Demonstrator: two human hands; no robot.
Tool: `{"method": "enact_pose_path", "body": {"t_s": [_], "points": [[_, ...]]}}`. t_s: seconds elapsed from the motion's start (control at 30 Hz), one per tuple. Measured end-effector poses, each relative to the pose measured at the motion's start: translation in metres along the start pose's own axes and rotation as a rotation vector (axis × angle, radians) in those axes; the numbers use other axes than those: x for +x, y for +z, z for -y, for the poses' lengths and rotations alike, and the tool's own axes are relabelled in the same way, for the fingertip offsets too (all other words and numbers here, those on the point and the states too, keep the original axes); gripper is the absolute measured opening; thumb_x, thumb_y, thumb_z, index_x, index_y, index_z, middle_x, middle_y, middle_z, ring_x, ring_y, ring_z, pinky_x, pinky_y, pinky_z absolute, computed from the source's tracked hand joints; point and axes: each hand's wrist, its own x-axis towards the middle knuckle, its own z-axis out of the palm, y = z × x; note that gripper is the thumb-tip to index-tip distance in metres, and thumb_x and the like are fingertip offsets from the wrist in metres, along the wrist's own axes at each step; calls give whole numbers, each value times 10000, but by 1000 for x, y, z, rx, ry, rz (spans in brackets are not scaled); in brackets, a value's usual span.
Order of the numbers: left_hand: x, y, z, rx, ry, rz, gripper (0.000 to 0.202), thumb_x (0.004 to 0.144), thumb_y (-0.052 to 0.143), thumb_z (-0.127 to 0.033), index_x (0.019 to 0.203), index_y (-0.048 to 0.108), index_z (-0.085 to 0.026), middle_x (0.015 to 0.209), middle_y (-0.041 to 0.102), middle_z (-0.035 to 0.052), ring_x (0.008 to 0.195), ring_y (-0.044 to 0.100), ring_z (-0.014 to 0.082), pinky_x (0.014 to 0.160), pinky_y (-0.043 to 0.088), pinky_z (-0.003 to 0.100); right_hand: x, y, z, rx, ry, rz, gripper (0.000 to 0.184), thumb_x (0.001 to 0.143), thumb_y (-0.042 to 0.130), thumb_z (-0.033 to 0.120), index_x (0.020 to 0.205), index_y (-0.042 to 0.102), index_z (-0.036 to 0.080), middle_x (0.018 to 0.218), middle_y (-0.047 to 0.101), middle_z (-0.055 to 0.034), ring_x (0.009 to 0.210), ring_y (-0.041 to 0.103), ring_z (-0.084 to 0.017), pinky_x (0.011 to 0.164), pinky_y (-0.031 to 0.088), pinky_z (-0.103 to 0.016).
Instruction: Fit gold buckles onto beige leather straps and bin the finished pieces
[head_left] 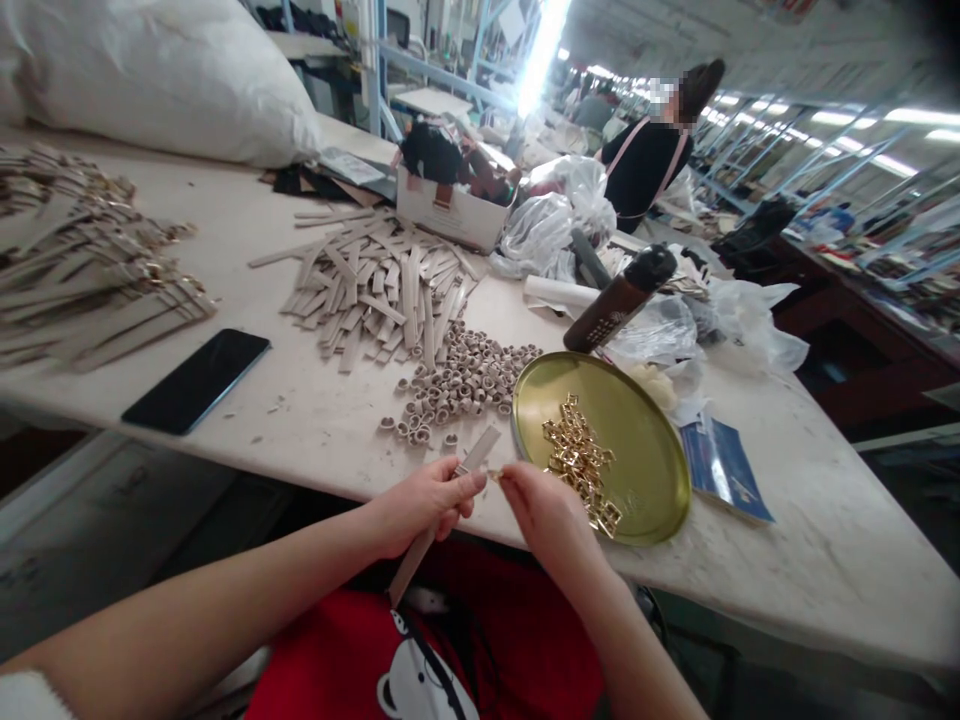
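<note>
My left hand (424, 505) is closed around a beige strap strip (480, 450) that runs from below the table edge up past my thumb. My right hand (544, 510) pinches a small gold buckle (495, 474) at the strip's side. Both hands hover over the near edge of the white table (315, 430). Just right of them sits a round gold tray (645, 470) holding a heap of gold buckles (581, 460). Beyond the hands lies a pile of small beige loops (457, 385), and behind it a pile of loose beige strips (382, 290).
A black phone (196, 380) lies at the left. Finished straps with buckles (90, 270) are stacked far left. A dark bottle (619, 300), plastic bags (555, 215), a white box (450, 210) and a blue booklet (724, 465) crowd the right. A person in a dark top (645, 155) works beyond.
</note>
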Motion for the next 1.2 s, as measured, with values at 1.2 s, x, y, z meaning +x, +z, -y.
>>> {"method": "enact_pose_path", "body": {"t_s": [1.2], "points": [[-55,-8,8,475,-7,192,286,743,490,-445,699,480,-163,445,343,-80,367,292,55,340,207,176,-61,47,62,1327,303,26,235,668,678,220,876,571,201,679,578,42,585,517,-79,548,421,-196]]}}
